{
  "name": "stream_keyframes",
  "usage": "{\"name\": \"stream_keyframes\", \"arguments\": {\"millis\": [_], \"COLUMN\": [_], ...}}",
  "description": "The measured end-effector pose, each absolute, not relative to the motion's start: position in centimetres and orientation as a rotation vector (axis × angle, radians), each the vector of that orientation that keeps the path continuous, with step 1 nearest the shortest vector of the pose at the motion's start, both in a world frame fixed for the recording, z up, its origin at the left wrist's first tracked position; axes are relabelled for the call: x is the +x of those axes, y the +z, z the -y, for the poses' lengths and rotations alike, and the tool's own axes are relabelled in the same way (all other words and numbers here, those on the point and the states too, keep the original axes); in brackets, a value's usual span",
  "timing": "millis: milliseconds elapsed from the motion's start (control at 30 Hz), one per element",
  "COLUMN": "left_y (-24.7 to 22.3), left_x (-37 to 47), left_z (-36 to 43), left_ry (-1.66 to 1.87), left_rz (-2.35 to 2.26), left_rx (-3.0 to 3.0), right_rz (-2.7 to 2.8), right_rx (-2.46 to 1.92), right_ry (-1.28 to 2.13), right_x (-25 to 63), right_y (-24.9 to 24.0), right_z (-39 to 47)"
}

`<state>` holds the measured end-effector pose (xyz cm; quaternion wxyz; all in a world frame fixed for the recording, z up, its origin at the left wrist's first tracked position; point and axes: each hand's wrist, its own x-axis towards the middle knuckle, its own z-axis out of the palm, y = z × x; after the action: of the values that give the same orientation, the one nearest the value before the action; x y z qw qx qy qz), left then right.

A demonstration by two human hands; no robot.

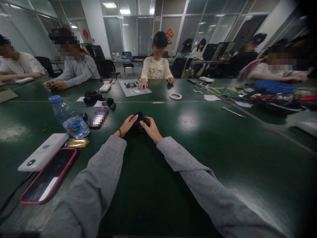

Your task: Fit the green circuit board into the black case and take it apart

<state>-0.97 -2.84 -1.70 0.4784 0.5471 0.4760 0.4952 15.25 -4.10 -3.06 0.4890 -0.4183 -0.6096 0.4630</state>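
Just above the green table, a small black handheld device [140,118] with a dark screen is held between both hands. My left hand [129,125] wraps its left side, the thumb lying near the upper edge. From the right, my right hand [152,128] closes on it with the thumb on its lower front face. The fingers behind the device are mostly hidden. Left of my hands lies a phone [97,118] with a lit, blurred screen, beside a clear water bottle [69,118] with a blue cap.
Nearer on the left are a white power bank [44,152], a red-cased phone [49,177] and a yellow packet [77,142]. Ahead lie a tape roll [175,96] and a printed sheet [133,88] under another person's hand. Tangled cables [247,94] and a metal tool [234,112] lie right.
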Motion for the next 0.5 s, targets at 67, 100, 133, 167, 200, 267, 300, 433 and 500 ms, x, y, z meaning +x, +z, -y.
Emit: {"name": "stream_keyframes", "arguments": {"millis": [67, 100, 133, 167, 200, 267, 300, 433, 500], "left_y": [-1.8, -1.9, -1.9, -1.9, -1.9, -2.0, -2.0, -2.0, -2.0], "left_x": [-1.0, -1.0, -1.0, -1.0, -1.0, -1.0, -1.0, -1.1, -1.1], "left_z": [2.7, 2.6, 2.6, 2.6, 2.6, 2.5, 2.5, 2.4, 2.5], "left_ry": [1.214, 1.214, 1.212, 1.210, 1.208, 1.216, 1.221, 1.227, 1.232], "left_rz": [-1.158, -1.156, -1.155, -1.156, -1.158, -1.165, -1.167, -1.164, -1.156], "left_rx": [1.329, 1.325, 1.322, 1.320, 1.318, 1.315, 1.316, 1.315, 1.301], "right_rz": [1.479, 1.481, 1.485, 1.490, 1.494, 1.500, 1.505, 1.519, 1.538], "right_rx": [-0.999, -0.994, -0.991, -0.991, -0.994, -1.002, -1.003, -1.028, -1.034], "right_ry": [1.109, 1.098, 1.085, 1.069, 1.052, 1.035, 1.038, 1.052, 1.046], "right_x": [15.2, 15.2, 15.2, 15.2, 15.1, 15.2, 15.2, 15.3, 15.4], "right_y": [-3.1, -3.1, -3.2, -3.2, -3.2, -3.1, -2.9, -2.3, -2.1], "right_z": [4.1, 4.1, 4.1, 4.1, 4.2, 4.2, 4.3, 4.8, 4.9]}}
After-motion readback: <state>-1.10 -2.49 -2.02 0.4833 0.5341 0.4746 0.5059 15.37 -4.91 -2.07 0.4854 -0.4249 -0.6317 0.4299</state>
